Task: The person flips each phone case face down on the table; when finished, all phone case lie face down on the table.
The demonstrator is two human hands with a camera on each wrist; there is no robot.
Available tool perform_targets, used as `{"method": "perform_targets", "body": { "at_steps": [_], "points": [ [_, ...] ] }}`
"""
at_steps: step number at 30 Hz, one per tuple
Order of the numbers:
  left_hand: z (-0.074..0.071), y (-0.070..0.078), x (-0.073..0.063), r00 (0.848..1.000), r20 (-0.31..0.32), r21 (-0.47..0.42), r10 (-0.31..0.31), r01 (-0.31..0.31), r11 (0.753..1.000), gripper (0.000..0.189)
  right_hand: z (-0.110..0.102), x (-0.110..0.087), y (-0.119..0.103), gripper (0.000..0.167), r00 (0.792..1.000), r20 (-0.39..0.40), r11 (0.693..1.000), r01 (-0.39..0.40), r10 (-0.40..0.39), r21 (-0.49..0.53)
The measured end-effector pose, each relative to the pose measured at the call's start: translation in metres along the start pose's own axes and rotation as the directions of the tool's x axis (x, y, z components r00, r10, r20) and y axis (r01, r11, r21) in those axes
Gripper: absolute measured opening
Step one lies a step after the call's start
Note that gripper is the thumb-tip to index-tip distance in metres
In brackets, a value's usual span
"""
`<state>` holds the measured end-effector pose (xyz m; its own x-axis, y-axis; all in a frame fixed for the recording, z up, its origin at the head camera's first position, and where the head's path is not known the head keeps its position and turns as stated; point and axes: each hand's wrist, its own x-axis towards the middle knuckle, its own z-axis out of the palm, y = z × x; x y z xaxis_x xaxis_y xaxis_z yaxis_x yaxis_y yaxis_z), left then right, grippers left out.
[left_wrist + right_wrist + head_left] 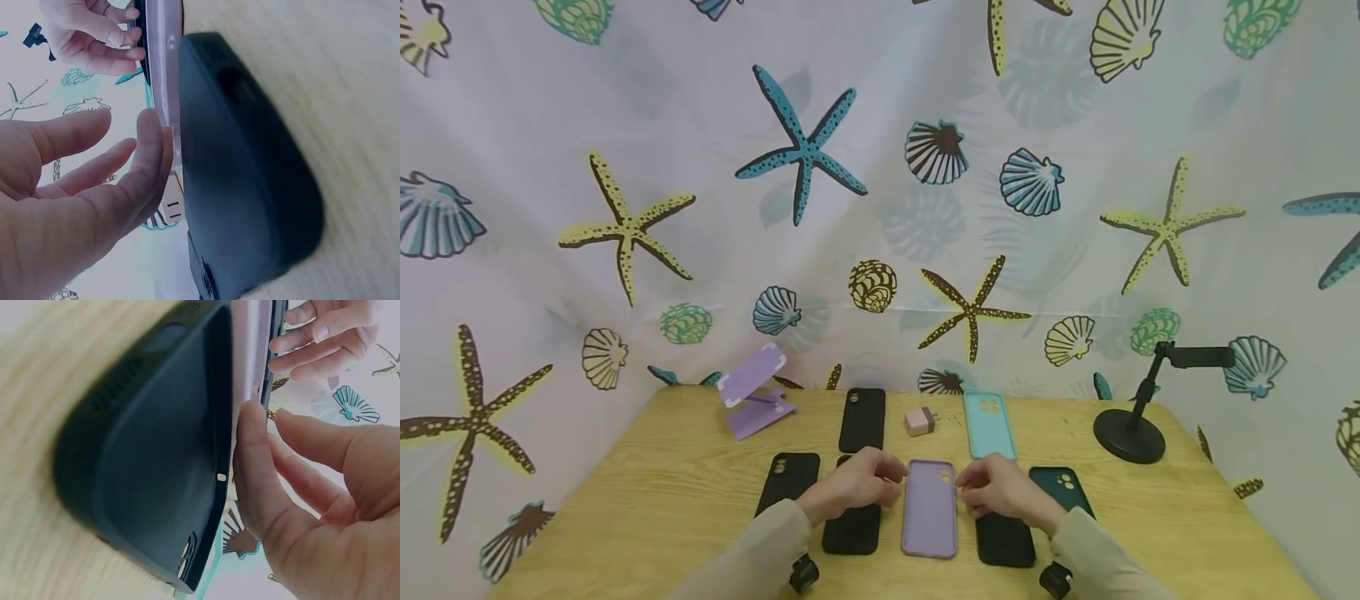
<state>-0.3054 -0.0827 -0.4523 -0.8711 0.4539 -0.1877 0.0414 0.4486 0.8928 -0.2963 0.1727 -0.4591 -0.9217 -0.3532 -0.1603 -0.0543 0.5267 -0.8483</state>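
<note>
A: So what are we seeing around the hands?

B: We've got a lilac phone case [929, 521] between the left hand [859, 482] and the right hand [1002, 487]. Both have loosely bent fingers, thumbs apart; we can't tell if any fingertip touches it.

A: Anything crowding them?

B: Yep, one black case [852, 533] lies under the left hand, another black case [1006, 543] under the right. Beyond the left there's a third black case [862, 421], beyond the right a turquoise case [990, 427], with a pinkish plug [917, 422] ahead in between. A dark green case [1060, 485] is just right of the right hand.

A: Wrist cams any use?

B: The left one gives us two slots in the plug's face; head view shows prongs instead. The right one shows camera holes [186, 556] the right hand hides from the head cam.
</note>
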Motion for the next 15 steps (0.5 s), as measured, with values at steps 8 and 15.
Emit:
{"method": "perform_targets", "body": {
  "at_steps": [8,15],
  "points": [
    [0.012,0.002,-0.002,1.000,0.018,0.034,0.008,-0.009,0.999,0.038,0.003,-0.001,-0.001,0.020,1.000,-0.012,0.999,-0.016,0.015,-0.036],
    [0.015,0.001,0.000,1.000,0.020,0.045,-0.001,0.000,0.999,0.037,0.008,-0.001,-0.005,0.018,0.999,0.013,0.999,-0.030,0.030,-0.014]
  ]
}}
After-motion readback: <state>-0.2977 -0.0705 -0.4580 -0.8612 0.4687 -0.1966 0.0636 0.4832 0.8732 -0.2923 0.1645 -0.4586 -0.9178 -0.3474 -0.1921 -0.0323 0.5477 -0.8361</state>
